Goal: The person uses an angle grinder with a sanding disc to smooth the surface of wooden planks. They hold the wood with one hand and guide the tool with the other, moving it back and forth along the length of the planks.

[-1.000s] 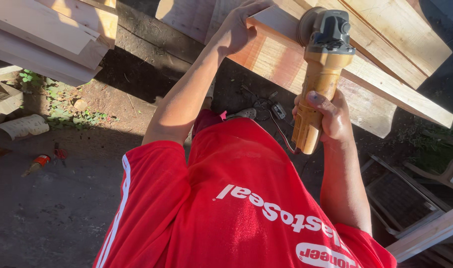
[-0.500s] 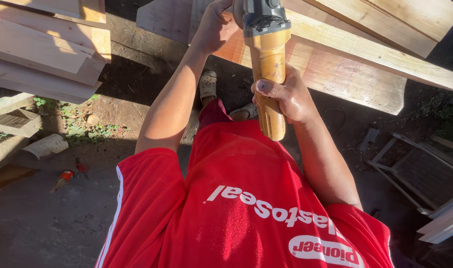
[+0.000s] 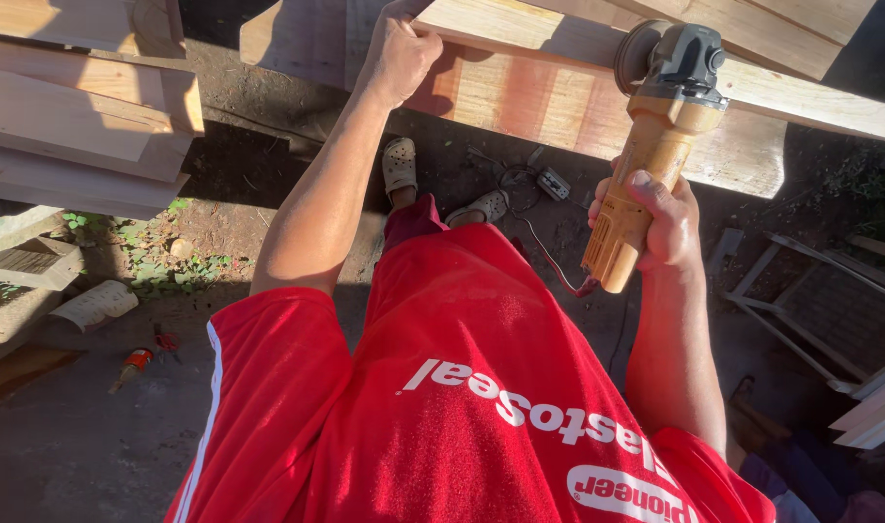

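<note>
Holding the grinder one-handed in our right hand at the upper right, left hand gripping the plank, we judge a snagging disc could kick toward those fingers.

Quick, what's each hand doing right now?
Left hand: closed on the plank edge.
Right hand: closed around the grinder.

Bare dirt ground in hard sunlight, stacked wooden planks, small weeds, deep shadows
</note>
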